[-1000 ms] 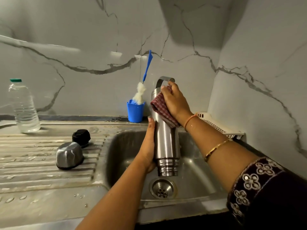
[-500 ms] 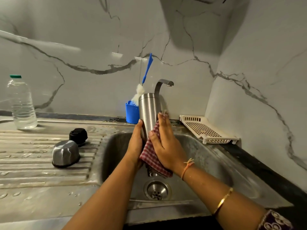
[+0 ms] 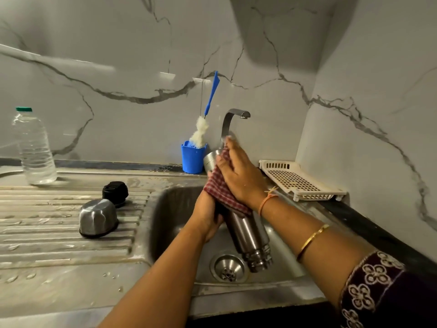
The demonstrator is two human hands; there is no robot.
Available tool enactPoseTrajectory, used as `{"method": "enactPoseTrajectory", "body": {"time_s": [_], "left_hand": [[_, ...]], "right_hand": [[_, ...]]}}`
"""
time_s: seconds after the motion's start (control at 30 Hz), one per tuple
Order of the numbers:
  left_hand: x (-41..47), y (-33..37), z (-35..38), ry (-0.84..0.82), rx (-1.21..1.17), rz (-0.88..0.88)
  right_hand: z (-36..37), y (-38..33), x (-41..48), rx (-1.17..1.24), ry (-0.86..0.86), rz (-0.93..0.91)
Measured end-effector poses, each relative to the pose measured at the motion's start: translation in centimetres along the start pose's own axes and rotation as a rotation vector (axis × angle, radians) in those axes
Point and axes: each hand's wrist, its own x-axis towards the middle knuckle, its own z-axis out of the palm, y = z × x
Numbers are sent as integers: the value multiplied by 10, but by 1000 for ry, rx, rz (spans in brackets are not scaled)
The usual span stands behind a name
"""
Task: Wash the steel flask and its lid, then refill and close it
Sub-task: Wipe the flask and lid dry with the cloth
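Right hand (image 3: pixel 238 176) wrapped around upper part of steel flask (image 3: pixel 248 235), pressing a red checked cloth (image 3: pixel 220 188) against it, fingers curled over cloth and flask. Left hand (image 3: pixel 208 216) grips flask from the left side at mid-body, partly under the cloth, fingers closed round it. Flask held tilted over the sink basin (image 3: pixel 170 209), mouth end down near the drain (image 3: pixel 228 267), base end up and far, just in front of the tap (image 3: pixel 233 119). Flask is open, no lid on it. Steel cup lid (image 3: pixel 98 217) sits upside down on the ribbed drainboard (image 3: pixel 47 233) left of the basin; black stopper (image 3: pixel 115 192) just beyond it, touching or nearly. Clear plastic bottle (image 3: pixel 34 147) with green cap stands far left. Blue cup (image 3: pixel 192 158) at the back wall holds a blue-handled bottle brush (image 3: pixel 205 124). White plastic rack (image 3: pixel 298 179) at right of the basin.
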Motion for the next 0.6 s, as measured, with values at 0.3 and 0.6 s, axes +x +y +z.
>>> {"method": "enactPoseTrajectory", "body": {"time_s": [0.3,0.6], "left_hand": [[-2,12,-10,119,-232,95],[0,15,-17,411,-384,42]], "right_hand": [[10,-2,-48,15,-220,-151],[7,10,-79,-162,-236,46]]}}
